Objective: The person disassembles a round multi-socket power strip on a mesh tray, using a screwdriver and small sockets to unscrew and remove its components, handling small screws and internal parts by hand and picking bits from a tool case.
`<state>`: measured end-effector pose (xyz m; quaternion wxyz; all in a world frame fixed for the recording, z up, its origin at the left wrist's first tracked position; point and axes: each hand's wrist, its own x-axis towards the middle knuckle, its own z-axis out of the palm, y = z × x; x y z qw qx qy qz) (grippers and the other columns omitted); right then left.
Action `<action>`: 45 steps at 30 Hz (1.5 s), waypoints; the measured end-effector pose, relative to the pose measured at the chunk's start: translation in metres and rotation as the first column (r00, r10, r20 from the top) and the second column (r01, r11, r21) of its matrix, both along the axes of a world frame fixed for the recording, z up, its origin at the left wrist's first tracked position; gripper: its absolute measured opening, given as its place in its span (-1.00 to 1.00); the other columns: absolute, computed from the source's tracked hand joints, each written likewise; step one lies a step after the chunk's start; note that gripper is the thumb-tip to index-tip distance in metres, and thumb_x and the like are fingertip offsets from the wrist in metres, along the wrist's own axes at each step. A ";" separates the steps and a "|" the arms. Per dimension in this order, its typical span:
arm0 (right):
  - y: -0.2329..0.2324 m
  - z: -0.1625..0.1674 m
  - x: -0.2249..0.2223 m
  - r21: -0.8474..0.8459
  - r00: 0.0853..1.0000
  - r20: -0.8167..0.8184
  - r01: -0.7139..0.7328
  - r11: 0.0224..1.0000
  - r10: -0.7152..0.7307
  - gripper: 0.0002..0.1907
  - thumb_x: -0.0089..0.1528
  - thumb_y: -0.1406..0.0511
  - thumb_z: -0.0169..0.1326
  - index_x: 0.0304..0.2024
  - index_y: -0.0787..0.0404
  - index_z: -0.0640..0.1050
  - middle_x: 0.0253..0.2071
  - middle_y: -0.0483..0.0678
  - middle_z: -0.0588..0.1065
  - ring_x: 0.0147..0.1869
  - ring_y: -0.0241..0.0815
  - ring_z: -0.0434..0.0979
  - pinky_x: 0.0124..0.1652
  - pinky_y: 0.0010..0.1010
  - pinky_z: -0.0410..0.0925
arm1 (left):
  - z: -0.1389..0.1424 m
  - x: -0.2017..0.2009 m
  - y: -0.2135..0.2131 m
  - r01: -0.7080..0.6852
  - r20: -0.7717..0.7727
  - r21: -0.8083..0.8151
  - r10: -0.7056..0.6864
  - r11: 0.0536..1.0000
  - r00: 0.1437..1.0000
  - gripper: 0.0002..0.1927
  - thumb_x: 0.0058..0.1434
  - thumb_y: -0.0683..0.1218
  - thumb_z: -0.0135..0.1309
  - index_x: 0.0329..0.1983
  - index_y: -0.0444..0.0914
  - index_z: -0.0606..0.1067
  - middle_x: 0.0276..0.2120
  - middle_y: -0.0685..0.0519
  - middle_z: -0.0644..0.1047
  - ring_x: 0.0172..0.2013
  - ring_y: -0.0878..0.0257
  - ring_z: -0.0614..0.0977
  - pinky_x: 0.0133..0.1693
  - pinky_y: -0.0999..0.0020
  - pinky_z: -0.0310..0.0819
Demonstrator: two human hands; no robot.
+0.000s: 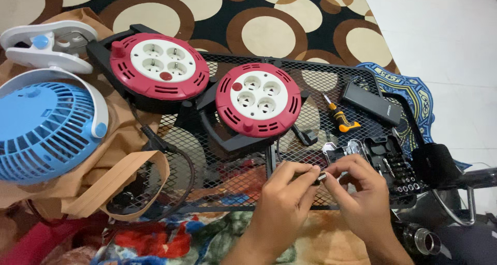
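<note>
I see the left hand (pixel 286 188) curled nearly shut, thumb and fingertips pinching a small dark metal piece (pixel 319 177) at 5 o'clock in view. The right hand (pixel 359 184) meets it from the 3 o'clock side, fingers likewise pinched on the same piece. Both wrists enter from 6 o'clock, palms down, over the black mesh panel (pixel 233 166). Open bit set case (pixel 385 166) lies just beside the right hand; red cable reel (pixel 258 99) sits at 12 o'clock of the hands
</note>
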<state>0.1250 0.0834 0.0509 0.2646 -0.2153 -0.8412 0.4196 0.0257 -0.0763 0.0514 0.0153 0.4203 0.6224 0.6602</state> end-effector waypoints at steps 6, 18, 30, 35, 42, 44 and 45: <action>0.021 -0.029 0.004 -0.545 1.000 0.011 0.002 0.839 0.005 -0.92 0.27 0.45 0.10 -0.23 0.39 0.58 -0.40 -0.16 0.47 -0.38 -0.46 0.35 -0.43 -0.60 0.19 | -0.002 0.006 0.010 -0.053 -0.107 -0.046 0.048 0.998 0.993 -0.70 0.20 -0.31 0.17 0.02 -0.41 0.55 -0.11 -0.11 0.52 -0.07 -0.04 0.61 -0.04 0.18 0.51; 0.016 -0.054 0.002 -0.752 0.993 -0.098 -0.030 0.658 -0.067 -0.89 0.30 0.44 0.07 -0.18 0.40 0.57 -0.42 -0.17 0.45 -0.43 -0.44 0.30 -0.44 -0.60 0.16 | -0.011 0.012 0.022 -0.121 -0.065 -0.080 0.116 0.989 0.991 -0.72 0.20 -0.30 0.20 -0.01 -0.43 0.56 -0.19 -0.10 0.52 -0.18 0.01 0.60 -0.14 0.20 0.49; 0.001 -0.039 0.000 -0.282 0.976 -0.215 -0.083 0.956 0.021 -0.97 0.31 0.50 0.04 -0.21 0.41 0.51 -0.16 -0.09 0.41 -0.16 -0.41 0.42 -0.20 -0.59 0.34 | -0.017 0.009 0.027 -0.148 -0.067 -0.040 0.145 0.988 0.987 -0.70 0.16 -0.30 0.25 -0.03 -0.42 0.55 -0.19 -0.10 0.52 -0.18 -0.02 0.59 -0.14 0.19 0.50; -0.004 -0.036 -0.007 -0.111 0.978 -0.210 -0.042 0.993 0.018 -0.98 0.31 0.50 0.06 -0.21 0.37 0.51 -0.15 -0.08 0.41 -0.16 -0.41 0.42 -0.20 -0.59 0.36 | -0.021 0.003 0.026 -0.151 -0.076 -0.026 0.148 0.988 0.986 -0.68 0.17 -0.28 0.25 -0.01 -0.42 0.55 -0.17 -0.11 0.52 -0.17 -0.02 0.60 -0.12 0.18 0.51; 0.002 -0.038 -0.017 0.176 0.982 -0.178 -0.037 0.984 0.069 -0.95 0.26 0.50 0.09 -0.22 0.35 0.50 -0.16 -0.04 0.44 -0.19 -0.33 0.45 -0.21 -0.56 0.36 | -0.031 -0.012 0.025 -0.120 -0.040 -0.009 0.120 0.993 0.992 -0.67 0.18 -0.22 0.26 0.01 -0.40 0.55 -0.19 -0.11 0.53 -0.16 -0.03 0.60 -0.11 0.18 0.51; 0.005 -0.041 -0.019 0.274 0.980 -0.181 -0.036 0.961 0.088 -0.92 0.23 0.51 0.11 -0.22 0.34 0.50 -0.16 -0.02 0.45 -0.15 -0.28 0.49 -0.15 -0.53 0.38 | -0.035 -0.017 0.024 -0.090 -0.031 0.006 0.090 0.996 0.995 -0.67 0.18 -0.22 0.26 0.01 -0.40 0.55 -0.20 -0.10 0.53 -0.16 -0.02 0.61 -0.11 0.18 0.52; 0.006 -0.043 -0.018 0.315 0.980 -0.178 -0.029 0.948 0.090 -0.91 0.22 0.51 0.13 -0.23 0.34 0.50 -0.17 -0.02 0.45 -0.15 -0.26 0.49 -0.15 -0.51 0.38 | -0.038 -0.020 0.022 -0.068 -0.028 0.012 0.068 0.998 0.997 -0.67 0.18 -0.22 0.26 0.01 -0.40 0.54 -0.19 -0.10 0.54 -0.15 -0.02 0.62 -0.10 0.19 0.52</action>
